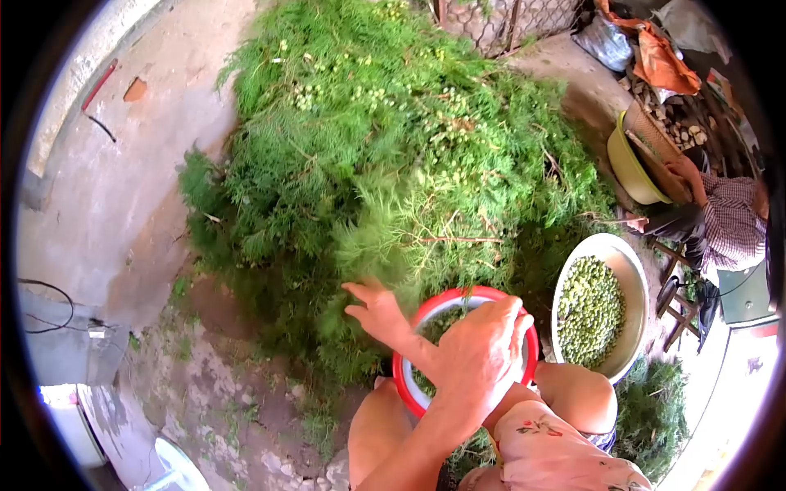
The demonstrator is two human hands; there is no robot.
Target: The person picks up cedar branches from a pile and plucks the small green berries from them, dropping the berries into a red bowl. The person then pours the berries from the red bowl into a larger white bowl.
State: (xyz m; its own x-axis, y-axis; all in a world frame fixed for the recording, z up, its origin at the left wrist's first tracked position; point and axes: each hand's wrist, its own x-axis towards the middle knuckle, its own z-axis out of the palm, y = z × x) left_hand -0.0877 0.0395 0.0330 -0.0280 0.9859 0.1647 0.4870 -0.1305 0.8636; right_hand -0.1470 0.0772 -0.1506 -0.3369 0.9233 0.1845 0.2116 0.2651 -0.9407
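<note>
My arms cross over a red-rimmed basin (399, 360) between my knees; some green shows inside it. My left hand (487, 348) is closed above the basin's right side, and what it holds, if anything, is hidden. Reaching left from under it, my right hand (378, 315) has its fingers apart beside the basin, a little blurred. Just beyond those fingers lie feathery green branches (385, 237), smeared by motion at their near end. To the right of the basin a wide metal bowl (636, 315) holds many small green cones or berries (585, 311).
A large heap of cut evergreen branches (344, 106) fills the ground ahead. Another person (729, 217) sits at the right by a yellow-green basin (626, 168). More green sprigs (655, 409) lie at lower right. An orange bag (659, 61) and firewood (675, 123) are at the back right.
</note>
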